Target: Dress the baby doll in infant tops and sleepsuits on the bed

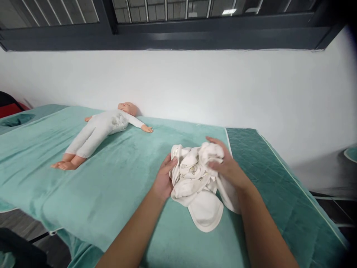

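A bunched white baby garment (192,176) with a small printed pattern and rounded flaps is between my hands, over the green bed cover. My left hand (165,176) grips its left edge, thumb on top and the other fingers hidden beneath. Around the gathered right part my right hand (227,163) is closed, with the thumb across the cloth. One plain white flap hangs down toward me. A baby doll (104,128) in a white outfit lies on its back at the far left, apart from both hands.
The light green cover (111,201) lies over a darker quilted green cover (259,178), which shows on the right. Behind the bed rises a white wall (195,85) below a dark window frame (212,31). A black object (21,249) stands at the lower left.
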The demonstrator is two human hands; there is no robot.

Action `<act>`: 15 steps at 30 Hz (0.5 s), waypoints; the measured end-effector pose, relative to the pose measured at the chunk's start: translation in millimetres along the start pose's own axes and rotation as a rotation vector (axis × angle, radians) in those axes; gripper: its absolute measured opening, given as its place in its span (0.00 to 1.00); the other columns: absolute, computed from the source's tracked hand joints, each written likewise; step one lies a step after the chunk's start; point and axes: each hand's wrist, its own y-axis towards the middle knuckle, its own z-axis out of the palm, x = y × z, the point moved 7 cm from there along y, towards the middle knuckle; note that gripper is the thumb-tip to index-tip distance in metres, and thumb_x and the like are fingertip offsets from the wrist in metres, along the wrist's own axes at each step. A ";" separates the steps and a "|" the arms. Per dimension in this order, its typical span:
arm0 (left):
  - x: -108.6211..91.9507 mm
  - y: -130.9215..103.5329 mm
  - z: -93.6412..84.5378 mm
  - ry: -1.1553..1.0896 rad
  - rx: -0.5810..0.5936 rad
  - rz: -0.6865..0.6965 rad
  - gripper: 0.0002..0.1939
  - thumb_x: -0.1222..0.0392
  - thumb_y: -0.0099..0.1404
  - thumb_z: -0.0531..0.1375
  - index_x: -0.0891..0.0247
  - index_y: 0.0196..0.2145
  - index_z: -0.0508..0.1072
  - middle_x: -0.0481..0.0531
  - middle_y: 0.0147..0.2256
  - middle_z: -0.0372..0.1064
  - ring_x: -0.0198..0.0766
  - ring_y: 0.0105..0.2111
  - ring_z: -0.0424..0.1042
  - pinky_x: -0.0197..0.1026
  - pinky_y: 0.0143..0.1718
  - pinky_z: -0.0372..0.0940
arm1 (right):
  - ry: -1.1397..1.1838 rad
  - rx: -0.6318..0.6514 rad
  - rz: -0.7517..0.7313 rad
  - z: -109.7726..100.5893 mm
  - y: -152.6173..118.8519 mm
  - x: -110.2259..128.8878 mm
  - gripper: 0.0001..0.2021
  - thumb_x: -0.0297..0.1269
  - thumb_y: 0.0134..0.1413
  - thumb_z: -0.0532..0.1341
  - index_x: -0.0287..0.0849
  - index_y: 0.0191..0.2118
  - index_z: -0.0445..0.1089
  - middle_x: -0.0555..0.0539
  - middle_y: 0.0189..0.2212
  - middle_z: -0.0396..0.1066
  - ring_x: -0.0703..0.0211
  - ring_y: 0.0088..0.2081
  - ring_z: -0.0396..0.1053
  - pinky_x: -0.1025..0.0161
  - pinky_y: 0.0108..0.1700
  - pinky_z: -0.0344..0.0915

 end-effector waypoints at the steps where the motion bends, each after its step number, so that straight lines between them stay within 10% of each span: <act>1: -0.1 0.0 0.1 0.011 0.002 0.002 0.20 0.60 0.60 0.66 0.64 0.50 0.72 0.54 0.41 0.77 0.47 0.43 0.77 0.46 0.49 0.69 | -0.097 0.125 -0.018 14.9 -2.6 3.9 0.37 0.48 0.43 0.71 0.52 0.60 0.61 0.44 0.63 0.60 0.45 0.65 0.57 0.46 0.63 0.58; 4: -0.3 2.7 -4.6 -0.005 -0.055 -0.001 0.17 0.62 0.60 0.66 0.63 0.48 0.72 0.53 0.40 0.77 0.46 0.42 0.77 0.46 0.48 0.69 | -0.310 0.276 -0.083 40.6 -8.1 12.9 0.32 0.42 0.42 0.72 0.49 0.55 0.65 0.44 0.62 0.61 0.45 0.66 0.54 0.45 0.65 0.54; 8: -5.3 8.5 -20.6 -0.118 -0.215 0.069 0.14 0.63 0.61 0.65 0.58 0.45 0.71 0.47 0.37 0.77 0.40 0.39 0.78 0.43 0.47 0.70 | -0.327 0.115 -0.105 27.3 -4.0 15.7 0.20 0.28 0.46 0.64 0.47 0.47 0.68 0.45 0.54 0.69 0.50 0.55 0.67 0.51 0.58 0.63; 15: -8.4 16.5 -30.6 -0.186 -0.258 0.084 0.15 0.62 0.61 0.65 0.57 0.46 0.70 0.45 0.39 0.77 0.36 0.37 0.77 0.39 0.44 0.71 | 0.120 -1.002 -0.071 -80.0 -28.7 -8.3 0.25 0.38 0.43 0.69 0.40 0.48 0.65 0.44 0.43 0.73 0.50 0.45 0.73 0.47 0.53 0.69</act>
